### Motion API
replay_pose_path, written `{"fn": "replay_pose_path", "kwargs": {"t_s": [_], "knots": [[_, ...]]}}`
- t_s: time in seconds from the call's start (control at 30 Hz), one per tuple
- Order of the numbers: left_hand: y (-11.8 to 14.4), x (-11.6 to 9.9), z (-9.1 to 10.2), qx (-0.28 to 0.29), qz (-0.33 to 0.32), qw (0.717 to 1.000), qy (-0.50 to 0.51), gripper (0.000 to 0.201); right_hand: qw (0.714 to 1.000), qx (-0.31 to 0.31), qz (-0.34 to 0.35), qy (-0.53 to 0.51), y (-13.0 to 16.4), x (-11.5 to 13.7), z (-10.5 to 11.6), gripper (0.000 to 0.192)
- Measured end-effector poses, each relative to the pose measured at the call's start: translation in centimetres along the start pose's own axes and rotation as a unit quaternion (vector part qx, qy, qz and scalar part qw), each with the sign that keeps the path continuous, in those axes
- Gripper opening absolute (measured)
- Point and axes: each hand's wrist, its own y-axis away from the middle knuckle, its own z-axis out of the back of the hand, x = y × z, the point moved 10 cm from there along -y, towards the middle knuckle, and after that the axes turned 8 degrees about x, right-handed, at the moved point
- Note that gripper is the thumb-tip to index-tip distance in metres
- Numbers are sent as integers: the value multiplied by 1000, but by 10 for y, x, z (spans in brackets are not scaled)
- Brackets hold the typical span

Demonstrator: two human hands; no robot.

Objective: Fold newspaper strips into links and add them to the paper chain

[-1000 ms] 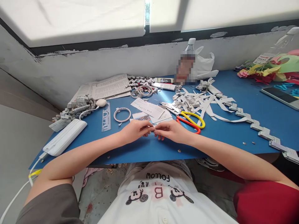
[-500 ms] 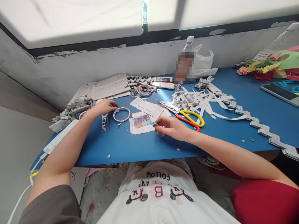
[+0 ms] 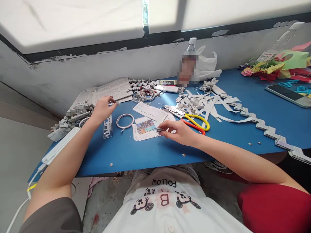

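Moved: left hand has lifted from beside the tape ring, now pinching a small folded paper piece above the ruler.
Right hand: fingertips pinch a small paper piece over the printed clipping.
Nearby: scissors on the blue table.

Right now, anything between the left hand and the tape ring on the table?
Nothing visible. The left hand is raised, pinching a small folded piece; the tape ring lies on bare blue table just right of it. The clear ruler sits beside the ring, not across the path.
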Motion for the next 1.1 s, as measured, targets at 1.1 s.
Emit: {"fn": "replay_pose_path", "kwargs": {"t_s": [1.1], "knots": [[108,-85,-157,332,188,693,611,8,981,-6,-22,-192,-1,-7,-8,21]]}}
